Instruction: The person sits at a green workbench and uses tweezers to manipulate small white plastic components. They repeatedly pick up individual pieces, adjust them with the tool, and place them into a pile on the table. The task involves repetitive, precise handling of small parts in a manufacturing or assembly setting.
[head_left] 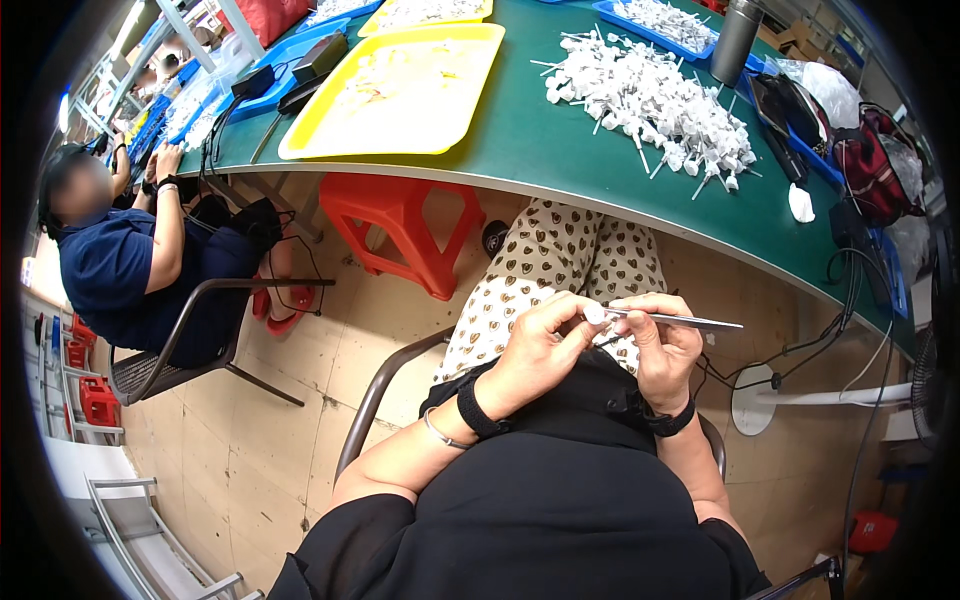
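Over my lap, my left hand [545, 345] pinches a small white plastic piece [595, 315] between thumb and fingers. Close beside it, my right hand [660, 345] grips a slim grey metal tool [705, 322], which looks like tweezers. One end of the tool sticks out to the right past my fingers, and its dark tip meets or nearly meets the white piece. Both hands are in front of the table edge, not resting on the table. On the green table [530, 150] beyond lies a loose heap of white plastic pieces with thin stems [650, 100].
A yellow tray [470, 120] with small scraps lies at the table's front left. Blue trays [690, 50] of white pieces stand farther back, near a dark grey flask [737, 45]. Underneath is a red stool [400, 215]. Left of me a person [140, 245] sits working. Cables [850, 270] hang at right.
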